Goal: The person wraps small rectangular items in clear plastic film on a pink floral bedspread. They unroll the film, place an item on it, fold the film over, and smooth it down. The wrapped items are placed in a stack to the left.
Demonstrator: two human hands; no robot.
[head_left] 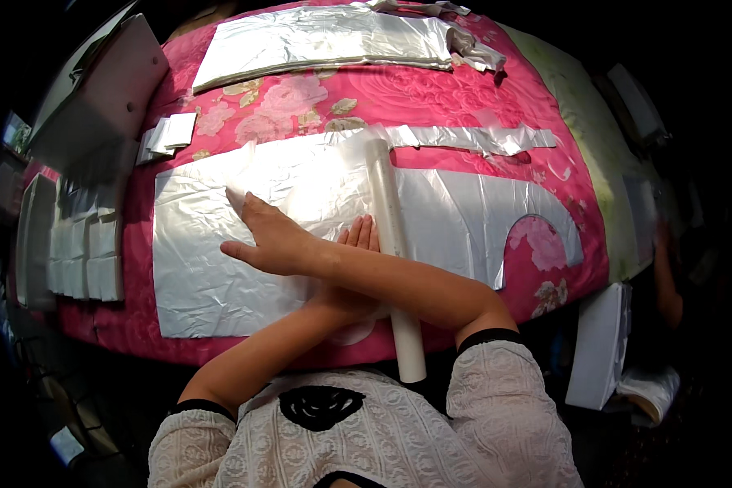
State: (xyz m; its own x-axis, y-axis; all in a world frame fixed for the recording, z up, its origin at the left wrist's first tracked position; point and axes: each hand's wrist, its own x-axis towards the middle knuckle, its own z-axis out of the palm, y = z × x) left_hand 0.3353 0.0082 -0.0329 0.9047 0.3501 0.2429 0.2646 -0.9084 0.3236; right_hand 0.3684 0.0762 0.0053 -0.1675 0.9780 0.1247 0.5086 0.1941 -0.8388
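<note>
A silvery-white plastic sheet (187, 268) lies flat before me, its right end cut in a curve. Across it stands a long pale roll (392, 211), with clear film (333, 163) seeming to spread from it to the left. My forearms cross, right over left. My right hand (272, 236), on the left, rests over the film with thumb and fingers apart, holding nothing. Beside the roll, my left hand (361, 234) lies with its fingers stretched out on the sheet; the right forearm hides part of it.
A pink flowered cloth (431, 98) covers the table. Another stack of silvery sheets (325, 37) lies at the far side, with a narrow crumpled strip (480, 140) nearer. White packets (171, 132) and stacked small white blocks (85, 252) sit left. A person's arm (667, 276) shows at right.
</note>
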